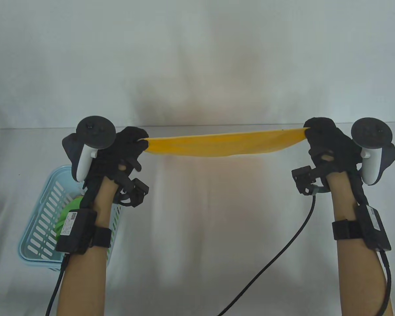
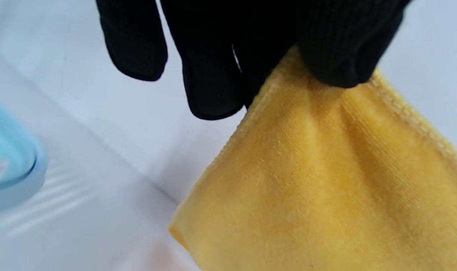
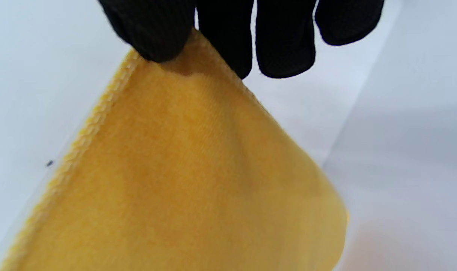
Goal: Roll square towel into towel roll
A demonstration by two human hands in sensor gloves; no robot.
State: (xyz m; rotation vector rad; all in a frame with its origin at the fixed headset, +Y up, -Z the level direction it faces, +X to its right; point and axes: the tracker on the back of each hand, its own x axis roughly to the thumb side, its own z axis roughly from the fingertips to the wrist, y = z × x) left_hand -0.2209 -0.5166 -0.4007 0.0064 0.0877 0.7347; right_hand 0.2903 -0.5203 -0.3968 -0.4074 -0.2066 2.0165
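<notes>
A yellow square towel [image 1: 222, 144] hangs stretched in the air between my two hands, above the white table. My left hand [image 1: 139, 141] pinches its left corner; my right hand [image 1: 308, 131] pinches its right corner. The towel sags slightly in the middle. In the left wrist view the thumb and fingers [image 2: 209, 75] pinch the stitched corner of the towel [image 2: 326, 188]. In the right wrist view the fingers [image 3: 228, 37] pinch the other corner of the towel [image 3: 183, 188], which hangs down below them.
A light blue slotted basket [image 1: 42, 223] stands at the left under my left forearm, with a green cloth [image 1: 64, 219] inside; its rim shows in the left wrist view [image 2: 10, 165]. A black cable [image 1: 283, 250] lies on the table by my right arm.
</notes>
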